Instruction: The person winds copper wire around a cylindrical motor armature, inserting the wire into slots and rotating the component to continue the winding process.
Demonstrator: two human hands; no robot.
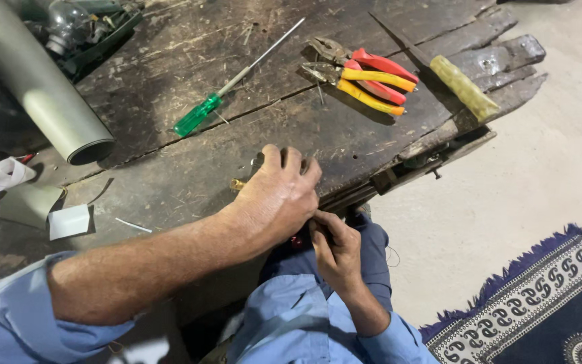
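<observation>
Two bare hands at work at the near edge of a dark, scarred wooden worktop (170,182). The left hand (277,199) reaches in from the near left, knuckles up, its fingers curled down over a small part at the worktop's edge; the part is almost wholly hidden, and only a small brass tip (238,184) shows just left of the fingers. Whether this grip is clamped on the part cannot be told. The right hand (335,249) rises from the lap just beneath the edge, its fingertips pinched together and touching the left hand; what they pinch is hidden. Farther back on the worktop lie a screwdriver with a green handle (198,115), slanting to the far right, and beside it, to the right, two pairs of pliers (365,77), one red-handled and one yellow-handled, crossing one another. A tool with a yellowish handle (465,88) lies at the far right end. A grey tube (35,84) lies at the far left, with scraps of white paper (69,221) near it. A patterned blue rug (547,303) covers the floor at the near right.
</observation>
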